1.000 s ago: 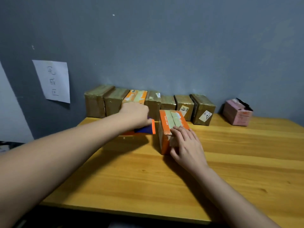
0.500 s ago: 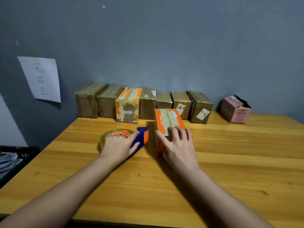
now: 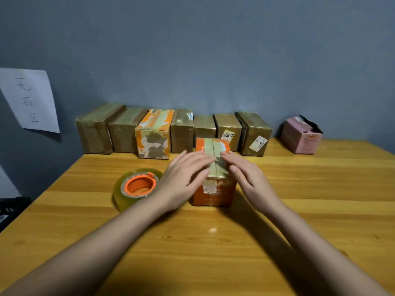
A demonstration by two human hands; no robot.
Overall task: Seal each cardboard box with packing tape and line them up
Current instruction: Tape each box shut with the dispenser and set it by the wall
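An orange cardboard box with tape along its top seam stands in the middle of the wooden table. My left hand lies with straight fingers on the left half of the box top. My right hand lies flat on the right half. A roll of clear packing tape on an orange holder rests on the table just left of my left hand, with nothing holding it. Several taped boxes stand in a row along the wall behind.
A pink box with an open flap stands apart at the back right by the wall. A sheet of paper hangs on the grey wall at the left. The table's left edge drops off beside the tape roll.
My left hand let go of the tape dispenser, left it on the table and moved right onto the box top. My right hand stayed on the box.
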